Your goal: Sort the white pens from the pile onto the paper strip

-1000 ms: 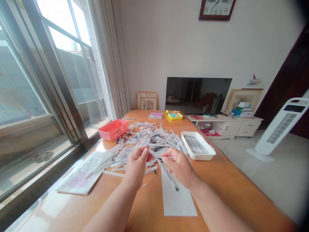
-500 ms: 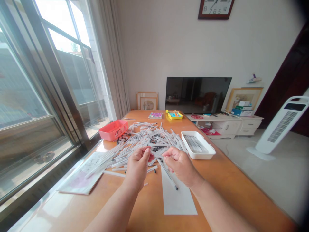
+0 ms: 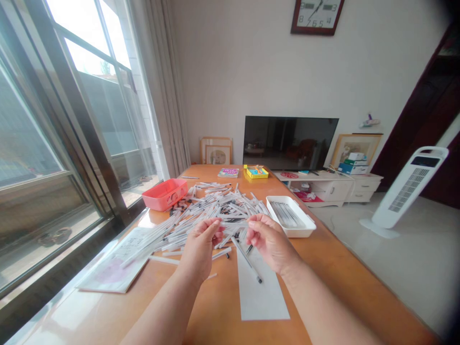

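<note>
Left hand [image 3: 201,239] and right hand [image 3: 269,242] are each closed in a fingertip pinch, seemingly near opposite ends of a slim clear tube [image 3: 234,224], held roughly level above the pile of pen parts [image 3: 201,216], between the red box [image 3: 163,205] by the left edge of the surface [image 3: 219,316] and the white tray [image 3: 304,233] by its right edge. Keeping both pinches light and in line should stop the thin plastic bowing, with wrists clear of the loose pen [image 3: 247,262].
</note>
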